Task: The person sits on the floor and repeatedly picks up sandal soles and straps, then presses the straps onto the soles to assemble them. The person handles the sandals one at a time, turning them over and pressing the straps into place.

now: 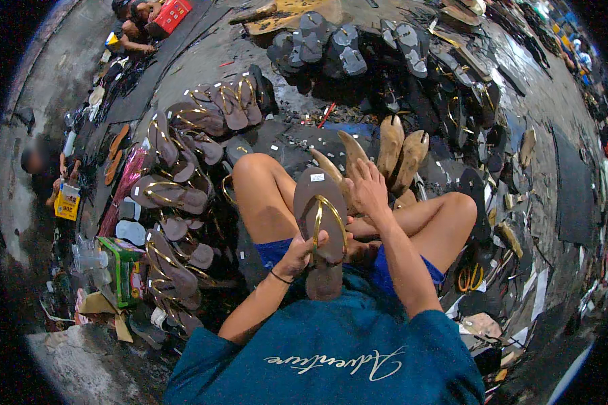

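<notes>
My left hand (pixel 299 255) grips a brown flip-flop (pixel 309 192) by its strap end, thumb on top. The flip-flop has a shiny gold thong strap and a small white sticker near its toe. Behind its lower end a second brown sole (pixel 325 281) shows in part; whether my left hand also holds it, I cannot tell. My right hand (pixel 369 194) is beside the flip-flop's right edge, fingers stretched out over a wooden shoe last (pixel 352 150). Two more wooden lasts (pixel 390 145) stand just beyond my right fingers.
Many brown flip-flops with gold straps (pixel 171 194) lie in rows on my left. Dark soles (pixel 346 50) stand ahead. Orange-handled scissors (pixel 471 277) and scraps lie at right. A green box (pixel 123 270) stands at left. Other people sit at the far left.
</notes>
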A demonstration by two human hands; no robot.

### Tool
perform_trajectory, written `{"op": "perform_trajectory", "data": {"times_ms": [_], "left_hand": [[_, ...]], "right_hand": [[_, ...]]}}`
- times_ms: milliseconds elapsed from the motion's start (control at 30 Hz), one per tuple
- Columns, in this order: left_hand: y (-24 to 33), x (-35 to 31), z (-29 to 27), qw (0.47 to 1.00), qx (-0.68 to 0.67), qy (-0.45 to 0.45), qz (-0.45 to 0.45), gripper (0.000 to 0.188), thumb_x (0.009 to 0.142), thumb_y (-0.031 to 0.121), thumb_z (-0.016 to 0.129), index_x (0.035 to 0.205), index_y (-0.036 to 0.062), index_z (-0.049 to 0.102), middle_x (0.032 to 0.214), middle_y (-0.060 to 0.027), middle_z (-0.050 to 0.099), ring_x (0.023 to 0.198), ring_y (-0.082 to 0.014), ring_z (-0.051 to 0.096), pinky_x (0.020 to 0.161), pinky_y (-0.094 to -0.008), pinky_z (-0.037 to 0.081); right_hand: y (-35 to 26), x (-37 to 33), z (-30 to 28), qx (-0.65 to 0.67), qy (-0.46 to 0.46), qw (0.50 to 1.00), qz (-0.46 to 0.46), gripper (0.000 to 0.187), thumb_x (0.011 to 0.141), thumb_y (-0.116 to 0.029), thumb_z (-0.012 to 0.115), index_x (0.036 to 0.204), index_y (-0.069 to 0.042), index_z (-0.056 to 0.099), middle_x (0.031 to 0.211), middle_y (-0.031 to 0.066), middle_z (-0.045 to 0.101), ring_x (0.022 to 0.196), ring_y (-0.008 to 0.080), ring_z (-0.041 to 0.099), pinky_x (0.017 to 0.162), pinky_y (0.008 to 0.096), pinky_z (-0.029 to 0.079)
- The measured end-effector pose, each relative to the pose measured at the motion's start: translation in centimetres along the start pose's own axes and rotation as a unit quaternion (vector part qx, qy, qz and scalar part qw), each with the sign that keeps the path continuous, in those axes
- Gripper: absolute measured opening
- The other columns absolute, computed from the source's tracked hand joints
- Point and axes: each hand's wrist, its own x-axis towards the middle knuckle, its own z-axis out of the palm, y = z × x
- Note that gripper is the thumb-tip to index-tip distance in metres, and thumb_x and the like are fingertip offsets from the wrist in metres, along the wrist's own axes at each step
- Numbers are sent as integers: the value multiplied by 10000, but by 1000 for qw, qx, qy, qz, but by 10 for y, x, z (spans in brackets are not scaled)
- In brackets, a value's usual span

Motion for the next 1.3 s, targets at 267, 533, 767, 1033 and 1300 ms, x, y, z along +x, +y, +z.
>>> {"op": "perform_trajectory", "data": {"times_ms": [267, 533, 767, 1033, 1300], "left_hand": [[-9, -4, -14, 995, -73, 37, 62, 597, 899, 219, 630, 1365, -19, 342, 1280, -226, 526, 1103, -298, 599, 889, -414, 544], [-18, 13, -29, 988, -144, 47, 31, 665, 891, 301, 642, 1369, -35, 325, 1301, -229, 516, 1098, -302, 600, 864, -416, 559], [15, 33, -30, 982, -90, 104, 130, 558, 922, 329, 596, 1318, -21, 418, 1267, -188, 556, 1020, -280, 632, 819, -393, 564], [7, 56, -57, 974, -190, 95, 81, 672, 937, 487, 511, 1323, -53, 415, 1178, -179, 595, 978, -253, 638, 827, -374, 554], [-37, 19, -39, 964, -218, 120, 91, 998, 838, 811, 171, 1396, 6, 363, 1236, -224, 559, 1128, -307, 567, 975, -408, 468]], "right_hand": [[23, 22, 24, 41, -148, 972, 180, 789, 788, -312, 701, 1376, 78, 348, 1358, 239, 436, 1182, 375, 453, 993, 435, 373], [72, 37, 31, 104, -19, 921, 375, 696, 806, -208, 709, 1325, 102, 364, 1422, 270, 326, 1277, 446, 357, 1047, 442, 350], [45, 34, -65, 636, -18, 631, 444, 411, 849, -187, 667, 1181, 35, 567, 1106, 109, 640, 985, 179, 613, 858, 331, 501], [-79, -76, -218, 713, -137, 581, 368, 610, 841, -285, 690, 1295, 64, 479, 1199, 113, 595, 1087, 198, 576, 942, 327, 451], [-153, -55, -162, 235, -58, 967, 81, 630, 790, -221, 680, 1302, 66, 453, 1235, 228, 579, 1127, 343, 583, 920, 380, 498]]}}
